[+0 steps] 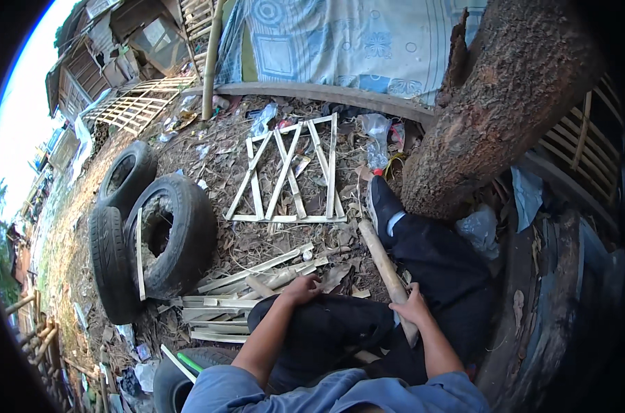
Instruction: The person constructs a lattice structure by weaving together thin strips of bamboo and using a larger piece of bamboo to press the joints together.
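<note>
My right hand (414, 306) is closed around a thick pale wooden pole (380, 258), which slants between my legs toward my shoe. My left hand (301, 290) rests on my bent knee with nothing visible in it, its fingers loosely stretched. Beside that knee lies a pile of split bamboo slats (219, 313). A short wooden piece (259, 286) sticks out of the pile near my left hand. Farther off, a lattice frame (285, 219) of crossed slats lies flat on the ground.
Worn tyres (206, 227) are at the left, a thin slat (140, 255) leaning on one. A thick tree trunk (491, 117) rises at the right. A blue patterned cloth (340, 48) hangs at the back. Leaves, plastic litter and a clear bottle (376, 148) lie about.
</note>
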{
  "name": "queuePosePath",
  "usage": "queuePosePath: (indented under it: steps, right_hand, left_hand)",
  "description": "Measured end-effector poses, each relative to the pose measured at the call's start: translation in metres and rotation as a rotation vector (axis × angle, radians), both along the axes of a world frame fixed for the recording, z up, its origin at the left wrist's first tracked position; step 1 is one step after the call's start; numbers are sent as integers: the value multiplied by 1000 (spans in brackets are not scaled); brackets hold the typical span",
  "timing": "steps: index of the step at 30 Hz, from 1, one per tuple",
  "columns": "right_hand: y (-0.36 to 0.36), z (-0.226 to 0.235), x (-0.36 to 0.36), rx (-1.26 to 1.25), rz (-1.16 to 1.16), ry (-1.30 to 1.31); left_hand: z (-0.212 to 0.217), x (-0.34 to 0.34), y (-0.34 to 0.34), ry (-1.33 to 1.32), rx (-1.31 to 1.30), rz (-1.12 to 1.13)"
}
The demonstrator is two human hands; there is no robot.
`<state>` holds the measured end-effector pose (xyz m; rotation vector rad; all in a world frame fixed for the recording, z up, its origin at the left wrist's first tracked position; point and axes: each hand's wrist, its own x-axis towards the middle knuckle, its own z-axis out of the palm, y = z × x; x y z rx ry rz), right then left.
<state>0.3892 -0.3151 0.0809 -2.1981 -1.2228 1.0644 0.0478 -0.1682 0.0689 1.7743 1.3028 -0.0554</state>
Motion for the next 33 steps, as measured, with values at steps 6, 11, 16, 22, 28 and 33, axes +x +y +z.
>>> queuePosePath:
  steps: [6, 11, 16, 22, 28, 33]
  right_hand:
    - [-4, -9, 2, 24, 42, -21]
    - [-4, -14, 8, 64, 50, -14]
    - [0, -22, 9, 63, 38, -45]
    - [7, -24, 12, 40, 53, 36]
    - [1, -13, 11, 21, 14, 130]
    - [0, -30, 8, 87, 75, 27]
  left_hand:
    - [-19, -4, -5, 44, 0, -30]
    - [-22, 0, -10, 58, 18, -43]
    - [-37, -4, -4, 44, 14, -26]
    - [-21, -4, -3, 52, 79, -48]
    - [-25, 0, -11, 70, 60, -12]
    - [-35, -9, -13, 64, 40, 9]
